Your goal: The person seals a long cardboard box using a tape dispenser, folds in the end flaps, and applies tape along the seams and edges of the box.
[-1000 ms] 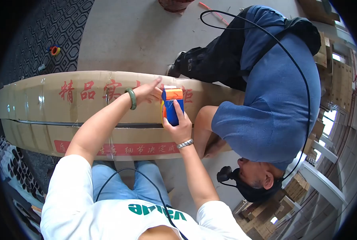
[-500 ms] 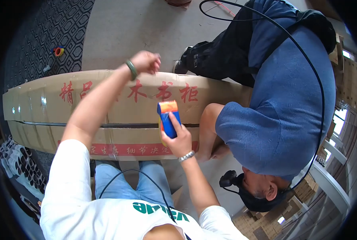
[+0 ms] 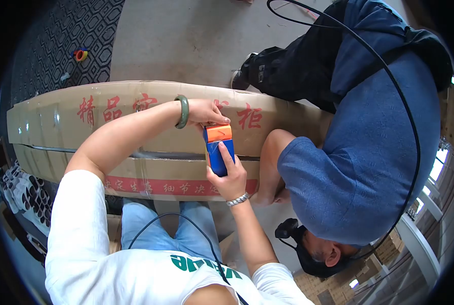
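Note:
A blue and orange tape dispenser [image 3: 219, 152] is held in my right hand [image 3: 229, 175], its index finger lying along the blue side. My left hand [image 3: 206, 112], below a green bangle, is at the dispenser's orange end with fingers pinched; any tape between them is too small to make out. Both hands are above a long cardboard box [image 3: 120, 91] with red printed characters. A dark lengthwise gap [image 3: 171, 155] runs along the box, passing behind the dispenser.
A co-worker in a blue shirt [image 3: 359, 168] bends over the box's right end, hands low beside it. A tape roll [image 3: 80, 55] lies on the patterned carpet [image 3: 49, 48]. A black cable [image 3: 379, 51] hangs at the upper right. Cartons stand at the lower right.
My left hand moved away from the dispenser, then came back to its orange end. The dispenser stayed in my right hand. The co-worker appears slightly further right.

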### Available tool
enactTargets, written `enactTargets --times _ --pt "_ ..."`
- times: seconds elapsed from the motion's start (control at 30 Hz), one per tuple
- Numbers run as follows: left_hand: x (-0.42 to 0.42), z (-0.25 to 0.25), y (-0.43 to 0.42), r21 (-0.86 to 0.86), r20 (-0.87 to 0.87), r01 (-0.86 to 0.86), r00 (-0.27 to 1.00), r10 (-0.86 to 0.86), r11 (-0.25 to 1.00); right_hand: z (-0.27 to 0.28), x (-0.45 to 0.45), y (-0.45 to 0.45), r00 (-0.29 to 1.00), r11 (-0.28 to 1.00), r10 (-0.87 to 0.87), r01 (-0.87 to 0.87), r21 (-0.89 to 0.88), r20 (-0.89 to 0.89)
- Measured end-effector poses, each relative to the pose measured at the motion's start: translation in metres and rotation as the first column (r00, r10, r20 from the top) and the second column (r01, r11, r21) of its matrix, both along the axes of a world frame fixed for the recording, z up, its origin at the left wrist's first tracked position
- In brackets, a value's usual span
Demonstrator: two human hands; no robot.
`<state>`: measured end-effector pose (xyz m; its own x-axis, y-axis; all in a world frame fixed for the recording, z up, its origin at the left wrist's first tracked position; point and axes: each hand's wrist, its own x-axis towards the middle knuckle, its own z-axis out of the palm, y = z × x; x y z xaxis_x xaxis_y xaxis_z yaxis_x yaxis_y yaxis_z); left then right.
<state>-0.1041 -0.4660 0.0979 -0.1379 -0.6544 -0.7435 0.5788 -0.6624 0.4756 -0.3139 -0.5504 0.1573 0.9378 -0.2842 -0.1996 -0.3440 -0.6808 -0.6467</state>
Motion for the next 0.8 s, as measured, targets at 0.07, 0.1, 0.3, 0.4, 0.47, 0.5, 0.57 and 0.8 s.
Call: enactTargets --times 0.07,0.1,0.3,0.4,0.47,0.5,0.57,0.8 --pt "0.004 -0.009 0.004 -0.021 -0.052 -0.032 0.998 0.03 0.999 0.003 0.003 0.0 1.0 1.0 -0.011 0.011 0.021 0.01" --pt "0.005 -0.015 0.006 -0.041 -0.104 -0.064 0.993 0.059 0.997 0.006 0.005 0.001 1.0 0.999 -0.022 0.021 0.041 0.019" --pt "0.033 -0.015 -0.011 -0.004 0.188 -0.092 0.978 0.091 0.996 0.015 0.008 0.005 0.994 0.993 -0.109 0.108 0.052 0.013" --pt "0.09 -0.061 -0.029 -0.108 0.49 -0.167 0.849 0.198 0.98 0.011 0.023 0.007 0.993 0.994 -0.108 0.109 0.022 -0.048" --pt "0.09 -0.088 -0.041 0.007 0.662 -0.086 0.747 0.06 0.996 0.005 0.033 0.015 0.977 0.995 -0.096 0.098 0.001 -0.191" --pt "0.088 -0.098 -0.047 0.139 0.784 -0.026 0.613 -0.094 0.99 0.003 0.035 0.017 0.959 0.995 -0.094 0.096 -0.008 -0.268" --pt "0.087 -0.107 -0.045 0.167 0.799 0.013 0.583 -0.143 0.986 -0.003 0.04 0.012 0.95 0.997 -0.081 0.08 -0.017 -0.301" --pt "0.082 -0.122 -0.033 0.378 0.789 0.25 0.417 -0.451 0.892 -0.01 0.019 0.016 0.884 0.995 -0.004 -0.046 -0.094 -0.468"
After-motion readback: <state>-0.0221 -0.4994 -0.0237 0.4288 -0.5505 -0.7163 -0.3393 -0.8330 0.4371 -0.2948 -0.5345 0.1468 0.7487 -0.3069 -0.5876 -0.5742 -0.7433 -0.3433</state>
